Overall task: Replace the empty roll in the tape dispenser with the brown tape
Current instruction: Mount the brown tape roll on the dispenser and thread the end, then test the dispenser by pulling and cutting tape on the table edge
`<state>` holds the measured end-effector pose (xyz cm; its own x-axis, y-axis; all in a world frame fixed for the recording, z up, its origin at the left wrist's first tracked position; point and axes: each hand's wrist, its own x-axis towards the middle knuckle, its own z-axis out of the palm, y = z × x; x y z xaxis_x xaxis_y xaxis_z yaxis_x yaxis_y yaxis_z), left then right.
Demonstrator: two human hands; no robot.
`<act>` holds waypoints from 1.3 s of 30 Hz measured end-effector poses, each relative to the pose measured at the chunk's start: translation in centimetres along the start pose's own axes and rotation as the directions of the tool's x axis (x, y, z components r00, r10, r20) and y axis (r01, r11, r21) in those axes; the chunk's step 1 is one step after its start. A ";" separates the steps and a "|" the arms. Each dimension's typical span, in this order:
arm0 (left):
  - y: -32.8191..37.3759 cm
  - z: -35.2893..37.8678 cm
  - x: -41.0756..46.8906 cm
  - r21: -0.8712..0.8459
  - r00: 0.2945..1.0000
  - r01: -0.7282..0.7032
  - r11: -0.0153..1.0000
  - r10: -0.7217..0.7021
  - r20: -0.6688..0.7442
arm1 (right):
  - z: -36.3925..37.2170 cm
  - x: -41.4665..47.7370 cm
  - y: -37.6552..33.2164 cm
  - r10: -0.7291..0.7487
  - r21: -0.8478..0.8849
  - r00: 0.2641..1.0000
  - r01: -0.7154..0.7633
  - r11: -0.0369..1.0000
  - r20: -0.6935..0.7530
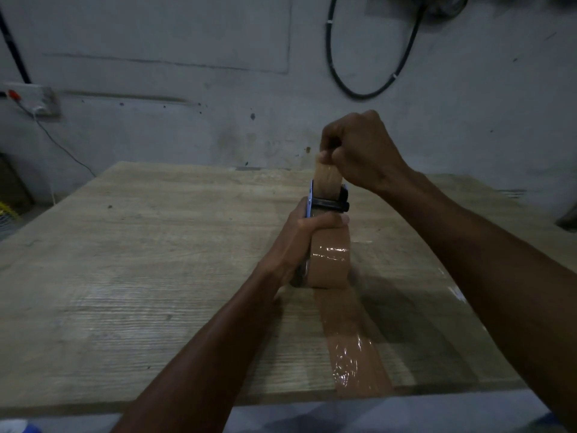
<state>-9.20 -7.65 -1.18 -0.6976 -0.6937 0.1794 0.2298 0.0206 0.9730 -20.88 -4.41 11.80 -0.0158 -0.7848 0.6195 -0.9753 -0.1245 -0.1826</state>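
Note:
A brown tape roll (pixel 331 262) sits in the tape dispenser (pixel 327 203), which stands on the wooden table (pixel 140 260) right of centre. My left hand (pixel 299 242) is wrapped around the dispenser and the top of the roll, thumb across the tape. Above the black front end of the dispenser, my right hand (pixel 359 151) pinches the free end of the tape (pixel 326 179) and holds it stretched upward. No empty roll is visible.
A strip of brown tape (pixel 352 345) is stuck flat on the table, running from the roll toward the near edge. A grey wall stands close behind the table, with a black cable loop (pixel 368 89) and a socket (pixel 37 101) at left.

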 end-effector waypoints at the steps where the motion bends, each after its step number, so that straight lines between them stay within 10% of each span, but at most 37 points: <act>1: 0.0 0.0 0.0 -0.001 1.000 0.005 1.000 -0.005 0.000 | 0.0 0.1 0.0 -0.013 0.001 1.000 0.013 1.000 0.002; 15: -0.4 -0.6 0.3 -0.032 1.000 -0.008 0.999 0.008 0.000 | -1.1 -1.0 1.0 -0.042 0.050 0.999 0.043 0.998 -0.017; 21: -0.1 -0.8 0.2 -0.196 0.993 0.042 0.980 -0.063 -0.100 | -4.6 -1.6 0.5 0.256 0.617 0.951 -0.098 0.781 -0.174; 29: 0.5 -0.1 -0.4 -0.319 0.948 0.196 0.927 -0.262 -0.181 | 2.9 -13.6 -4.0 -0.177 0.016 0.963 0.184 0.983 -0.204; 34: 1.2 0.5 -1.6 -0.322 0.910 0.144 0.936 -0.253 -0.327 | 7.7 -14.5 -3.7 0.139 -0.097 0.989 -0.144 0.985 -0.056; 39: 2.7 1.5 -2.5 -0.023 0.910 0.077 0.997 -0.079 -0.407 | 6.3 -12.0 -1.7 0.431 0.294 0.896 -0.444 0.847 0.112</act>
<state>-7.84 -4.73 1.26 -0.3772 -0.9257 0.0271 0.1910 -0.0491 0.9804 -17.64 1.41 -0.15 -0.4096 -0.8243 0.3909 -0.7540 0.0647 -0.6536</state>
